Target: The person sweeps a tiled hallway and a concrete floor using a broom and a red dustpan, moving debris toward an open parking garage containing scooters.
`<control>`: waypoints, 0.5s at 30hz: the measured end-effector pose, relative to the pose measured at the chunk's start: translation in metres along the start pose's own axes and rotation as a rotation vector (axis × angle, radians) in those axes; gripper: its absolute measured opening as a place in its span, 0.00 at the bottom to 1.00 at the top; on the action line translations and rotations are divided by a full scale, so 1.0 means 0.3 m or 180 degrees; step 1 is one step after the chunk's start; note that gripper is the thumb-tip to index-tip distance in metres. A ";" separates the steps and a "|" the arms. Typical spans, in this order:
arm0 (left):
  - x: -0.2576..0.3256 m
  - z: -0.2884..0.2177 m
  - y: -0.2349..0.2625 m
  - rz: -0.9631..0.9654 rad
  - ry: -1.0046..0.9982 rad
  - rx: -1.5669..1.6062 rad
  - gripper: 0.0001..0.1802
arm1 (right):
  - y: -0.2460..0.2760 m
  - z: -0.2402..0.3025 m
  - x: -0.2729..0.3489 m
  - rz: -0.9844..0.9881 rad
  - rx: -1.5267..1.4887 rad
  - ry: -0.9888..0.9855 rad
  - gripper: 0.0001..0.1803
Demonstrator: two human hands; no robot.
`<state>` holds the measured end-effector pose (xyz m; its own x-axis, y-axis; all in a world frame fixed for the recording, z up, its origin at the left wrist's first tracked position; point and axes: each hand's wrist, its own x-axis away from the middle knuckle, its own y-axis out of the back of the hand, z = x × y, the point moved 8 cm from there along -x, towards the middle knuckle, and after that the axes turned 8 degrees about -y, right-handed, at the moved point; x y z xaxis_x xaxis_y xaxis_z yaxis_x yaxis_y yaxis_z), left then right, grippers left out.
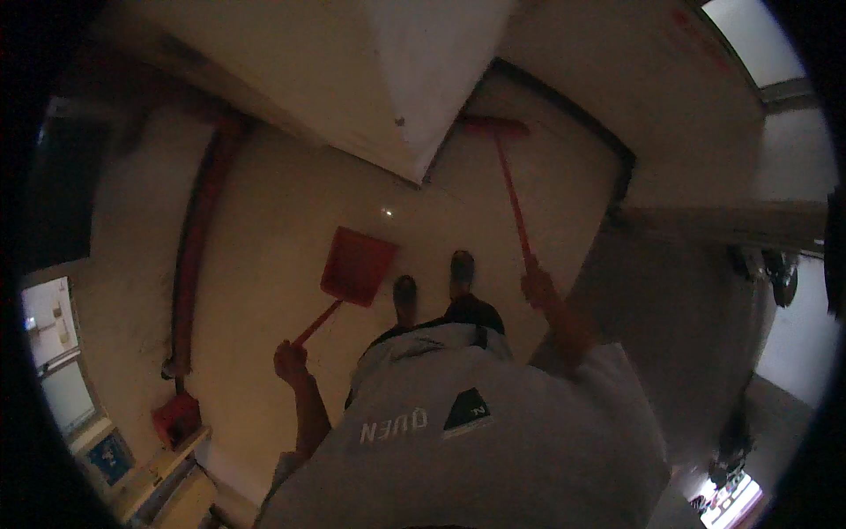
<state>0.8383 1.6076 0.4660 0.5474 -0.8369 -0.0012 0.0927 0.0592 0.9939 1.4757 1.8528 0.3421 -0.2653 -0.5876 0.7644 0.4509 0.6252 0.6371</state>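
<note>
My left hand [291, 360] grips the thin handle of a red dustpan [356, 265], whose pan rests on the pale floor just left of my feet. My right hand [538, 286] holds the long red handle of a broom [511, 189]. The broom's red head [495, 127] lies far out on the floor, next to the corner of a white wall or pillar [414, 79]. Both my shoes [432, 282] stand between the dustpan and the broom handle. My grey shirt fills the lower middle of the view.
A red pipe [196, 238] runs along the wall on the left, ending near a red fitting [176, 416]. A dark doorway edge [582, 115] lies beyond the broom. A window [53, 353] sits at the lower left, and a bright opening [797, 326] at the right.
</note>
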 end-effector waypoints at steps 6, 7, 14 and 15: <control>-0.034 0.079 -0.149 -0.0508 0.1272 0.4235 0.12 | -0.328 -0.645 0.548 0.0119 0.0261 0.0099 0.37; -0.064 0.067 -0.144 -0.0289 0.0892 0.3586 0.12 | -0.364 -0.732 0.663 0.0198 0.0174 -0.0096 0.37; -0.065 0.065 -0.167 -0.0041 0.1460 0.4710 0.13 | -0.407 -0.869 0.980 0.0108 -0.0195 -0.0794 0.34; -0.067 0.040 -0.158 -0.0042 0.1489 0.4471 0.13 | -0.385 -0.850 0.942 -0.0004 -0.0208 -0.0779 0.34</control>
<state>0.8130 1.6149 0.4202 0.7902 -0.5698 0.2256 -0.6128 -0.7377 0.2833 1.5660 1.4835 0.4593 -0.4607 -0.4417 0.7698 0.5023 0.5853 0.6364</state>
